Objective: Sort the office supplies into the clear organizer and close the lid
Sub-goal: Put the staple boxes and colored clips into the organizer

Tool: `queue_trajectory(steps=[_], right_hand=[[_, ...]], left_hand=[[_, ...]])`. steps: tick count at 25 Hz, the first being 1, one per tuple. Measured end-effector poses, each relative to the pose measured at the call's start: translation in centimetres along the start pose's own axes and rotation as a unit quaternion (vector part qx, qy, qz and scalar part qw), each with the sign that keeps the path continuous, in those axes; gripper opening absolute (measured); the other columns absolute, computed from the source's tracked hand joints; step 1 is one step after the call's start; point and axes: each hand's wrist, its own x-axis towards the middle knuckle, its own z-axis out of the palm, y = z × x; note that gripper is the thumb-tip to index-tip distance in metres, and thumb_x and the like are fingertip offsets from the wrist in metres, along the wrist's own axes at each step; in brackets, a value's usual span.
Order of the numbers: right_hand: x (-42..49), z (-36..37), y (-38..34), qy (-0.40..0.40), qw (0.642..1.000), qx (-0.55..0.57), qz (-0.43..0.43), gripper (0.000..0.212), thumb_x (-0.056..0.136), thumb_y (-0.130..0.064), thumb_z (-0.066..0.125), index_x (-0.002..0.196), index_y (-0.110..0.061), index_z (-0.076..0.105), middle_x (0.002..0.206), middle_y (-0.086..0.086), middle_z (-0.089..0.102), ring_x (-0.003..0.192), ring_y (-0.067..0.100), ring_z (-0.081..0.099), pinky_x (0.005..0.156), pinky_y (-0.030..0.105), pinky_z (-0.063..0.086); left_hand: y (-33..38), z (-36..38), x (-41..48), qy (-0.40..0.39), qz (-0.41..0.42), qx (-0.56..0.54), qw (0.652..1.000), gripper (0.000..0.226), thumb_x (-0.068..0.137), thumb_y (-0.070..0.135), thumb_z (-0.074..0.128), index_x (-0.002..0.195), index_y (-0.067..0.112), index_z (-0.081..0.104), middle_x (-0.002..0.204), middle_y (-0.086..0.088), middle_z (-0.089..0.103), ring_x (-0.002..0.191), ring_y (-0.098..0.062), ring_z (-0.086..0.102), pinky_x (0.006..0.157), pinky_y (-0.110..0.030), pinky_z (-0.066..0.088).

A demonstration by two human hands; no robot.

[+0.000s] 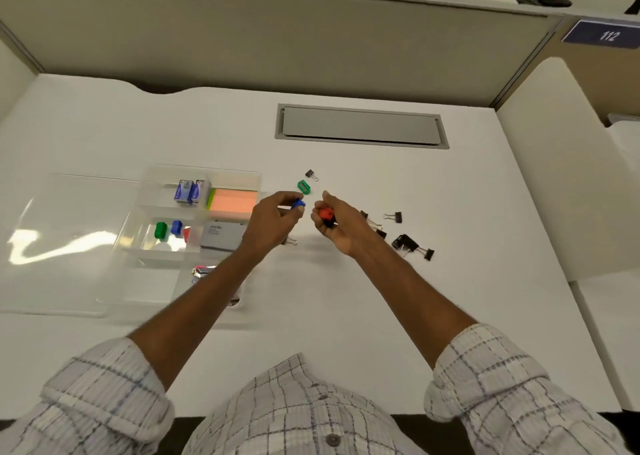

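Two pinched: blue sharpener [298, 204], red sharpener [325, 213].

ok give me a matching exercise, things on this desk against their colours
Things:
1 sharpener held by left hand
2 sharpener held by right hand
3 loose sharpener on desk
4 sticky notes in organizer

Colours:
a green
b orange
c blue
d red

Pairs: 1-c, 2-d, 3-a, 4-b
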Motion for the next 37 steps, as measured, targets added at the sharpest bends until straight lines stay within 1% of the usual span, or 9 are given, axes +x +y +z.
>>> queue_trajectory(steps=[3, 10, 13, 18, 23, 26, 30, 33, 37], right_hand=[[-0.7, 4.6, 2.1, -0.046, 0.999, -0.026, 0.014, 0.013, 0.095, -0.01, 0.064, 0.086, 0.0, 0.065, 0.081, 0.011, 0.06, 0.072, 0.018, 0.059, 0.098, 0.038, 0.055], [-2.1, 14.1, 6.9, -0.143, 0.981, -0.132, 0.026, 0.014, 0.088, 0.006, 0.059, 0.101, 0.002, 0.062, 0.097, 0.014, 0.053, 0.089, 0.022, 0.051, 0.102, 0.041, 0.053], [-2.3, 17.4, 8.9, -0.168, 0.977, -0.127, 0.042, 0.02, 0.088, 0.006, 0.052, 0.104, 0.0, 0.062, 0.105, 0.016, 0.052, 0.083, 0.022, 0.051, 0.105, 0.042, 0.049], [-1.9, 20.6, 11.1, -0.169, 0.978, -0.103, 0.064, 0.042, 0.094, -0.007, 0.048, 0.135, -0.001, 0.054, 0.139, 0.018, 0.052, 0.126, 0.042, 0.049, 0.108, 0.047, 0.045], [-1.9, 20.4, 11.1, -0.146, 0.978, -0.147, 0.019, 0.037, 0.095, -0.007, 0.049, 0.129, -0.003, 0.062, 0.136, 0.013, 0.052, 0.119, 0.039, 0.049, 0.098, 0.041, 0.048], [-1.6, 18.8, 9.7, -0.135, 0.981, -0.139, -0.024, 0.033, 0.093, 0.0, 0.045, 0.118, -0.004, 0.066, 0.125, 0.011, 0.058, 0.106, 0.029, 0.053, 0.101, 0.038, 0.048], [-0.4, 15.0, 6.4, -0.089, 0.974, -0.183, -0.104, 0.029, 0.097, -0.001, 0.042, 0.111, -0.009, 0.066, 0.117, 0.009, 0.063, 0.108, 0.023, 0.059, 0.103, 0.038, 0.05], [1.8, 11.3, 4.5, -0.016, 0.93, -0.308, -0.201, 0.028, 0.098, -0.005, 0.045, 0.113, -0.013, 0.067, 0.113, -0.001, 0.064, 0.101, 0.015, 0.058, 0.095, 0.032, 0.05], [5.7, 7.0, 2.9, 0.046, 0.749, -0.571, -0.332, 0.032, 0.099, -0.005, 0.048, 0.128, -0.007, 0.061, 0.133, 0.008, 0.059, 0.124, 0.02, 0.053, 0.102, 0.025, 0.037]], left_hand=[[-1.8, -4.9, -1.6, 0.015, -0.021, -0.03, 0.999, 0.034, 0.089, 0.019, 0.07, 0.123, 0.018, 0.067, 0.111, -0.003, 0.072, 0.093, -0.019, 0.072, 0.089, -0.037, 0.059], [-7.1, -16.8, -3.5, 0.138, -0.055, 0.05, 0.988, 0.035, 0.089, 0.016, 0.072, 0.123, 0.011, 0.066, 0.115, -0.007, 0.071, 0.104, -0.021, 0.068, 0.09, -0.027, 0.051], [-9.0, -19.9, -3.8, 0.128, -0.071, 0.089, 0.985, 0.034, 0.088, 0.012, 0.072, 0.121, 0.008, 0.067, 0.116, -0.01, 0.071, 0.106, -0.025, 0.068, 0.098, -0.036, 0.052], [-10.1, -21.6, -3.9, 0.139, -0.06, 0.119, 0.981, 0.029, 0.1, 0.016, 0.054, 0.124, 0.007, 0.067, 0.123, -0.012, 0.069, 0.115, -0.027, 0.064, 0.102, -0.032, 0.045], [-10.6, -21.7, -3.2, 0.093, -0.041, 0.137, 0.985, 0.03, 0.103, 0.021, 0.05, 0.127, 0.009, 0.064, 0.125, -0.014, 0.068, 0.105, -0.033, 0.068, 0.101, -0.044, 0.051], [-10.4, -21.0, -2.6, 0.054, -0.026, 0.175, 0.983, 0.029, 0.101, 0.019, 0.052, 0.125, 0.01, 0.066, 0.128, -0.01, 0.066, 0.115, -0.027, 0.063, 0.097, -0.028, 0.044], [-11.6, -20.3, -0.9, -0.065, -0.06, 0.241, 0.967, 0.027, 0.098, 0.019, 0.054, 0.117, 0.011, 0.071, 0.114, -0.008, 0.072, 0.091, -0.015, 0.064, 0.081, -0.025, 0.043], [-12.1, -20.3, 0.2, -0.081, -0.072, 0.314, 0.943, 0.03, 0.096, 0.024, 0.055, 0.119, 0.011, 0.07, 0.116, -0.011, 0.069, 0.104, -0.027, 0.064, 0.091, -0.039, 0.051], [-11.7, -20.5, 0.6, -0.003, -0.017, 0.344, 0.939, 0.023, 0.095, 0.023, 0.059, 0.111, 0.013, 0.073, 0.105, -0.009, 0.066, 0.099, -0.027, 0.062, 0.084, -0.04, 0.053]])
